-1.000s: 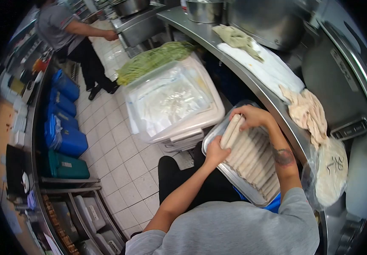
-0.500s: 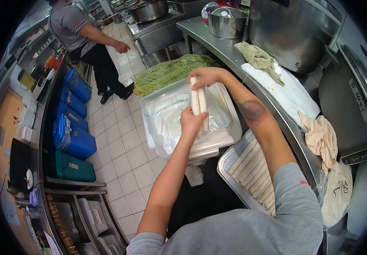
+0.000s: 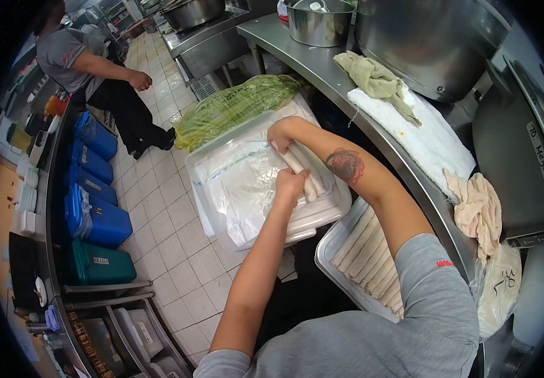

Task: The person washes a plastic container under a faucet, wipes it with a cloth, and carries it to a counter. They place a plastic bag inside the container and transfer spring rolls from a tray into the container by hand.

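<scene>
Two pale, long rolls (image 3: 310, 189) lie side by side at the right inside of a clear plastic tub (image 3: 197, 189) lined with a white plastic sheet (image 3: 240, 183). Fingers of my left hand (image 3: 291, 184) are closed round the near part of the rolls. At their far end, my right hand (image 3: 279, 135) grips them, its fingertips partly hidden. Below my right arm, a metal tray (image 3: 325, 261) holds several similar pale rolls (image 3: 370, 255) in a row.
Behind the tub lies a green plastic-wrapped bundle (image 3: 234, 107). A steel counter (image 3: 272, 34) with a pot (image 3: 319, 25) and cloths (image 3: 410, 120) runs along the right. A person (image 3: 89, 69) stands at the upper left, near blue bins (image 3: 98, 214).
Both hands have lowered the rolls into the tub, toward its right side. The rolls now slant. The camera view has shifted, and the other person appears farther left.
</scene>
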Action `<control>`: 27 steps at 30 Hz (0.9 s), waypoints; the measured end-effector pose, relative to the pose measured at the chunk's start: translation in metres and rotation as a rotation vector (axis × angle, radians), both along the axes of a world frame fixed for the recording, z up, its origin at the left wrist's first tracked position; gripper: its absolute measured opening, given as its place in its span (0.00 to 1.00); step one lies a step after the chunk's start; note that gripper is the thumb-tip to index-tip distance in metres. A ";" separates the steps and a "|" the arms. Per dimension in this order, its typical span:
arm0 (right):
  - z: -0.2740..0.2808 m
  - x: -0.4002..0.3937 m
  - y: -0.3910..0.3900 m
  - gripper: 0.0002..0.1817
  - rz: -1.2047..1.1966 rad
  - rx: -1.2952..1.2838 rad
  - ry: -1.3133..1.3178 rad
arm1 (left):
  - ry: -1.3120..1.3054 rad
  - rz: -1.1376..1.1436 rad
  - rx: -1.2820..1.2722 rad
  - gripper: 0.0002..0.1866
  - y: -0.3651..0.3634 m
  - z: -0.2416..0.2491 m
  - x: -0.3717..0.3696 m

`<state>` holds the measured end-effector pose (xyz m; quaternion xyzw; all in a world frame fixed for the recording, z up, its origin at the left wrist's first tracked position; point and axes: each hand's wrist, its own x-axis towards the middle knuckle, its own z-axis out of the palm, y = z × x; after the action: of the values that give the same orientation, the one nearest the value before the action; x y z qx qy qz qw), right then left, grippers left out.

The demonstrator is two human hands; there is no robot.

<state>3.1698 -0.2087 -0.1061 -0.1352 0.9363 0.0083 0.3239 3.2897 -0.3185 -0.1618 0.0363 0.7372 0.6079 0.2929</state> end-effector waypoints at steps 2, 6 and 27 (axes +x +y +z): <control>-0.001 0.003 -0.004 0.27 0.016 0.023 0.009 | 0.019 -0.047 -0.051 0.14 0.003 -0.031 -0.020; 0.002 0.011 0.002 0.31 0.045 -0.020 0.153 | -0.002 -0.125 -0.102 0.15 -0.003 -0.021 -0.027; 0.015 0.182 0.026 0.16 -0.458 -0.551 0.748 | -0.132 -0.123 0.108 0.25 -0.033 0.014 -0.005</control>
<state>3.3521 -0.1823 -0.0907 0.0053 0.9611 -0.2621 -0.0870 3.2845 -0.3513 -0.1482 0.0569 0.6790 0.6285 0.3752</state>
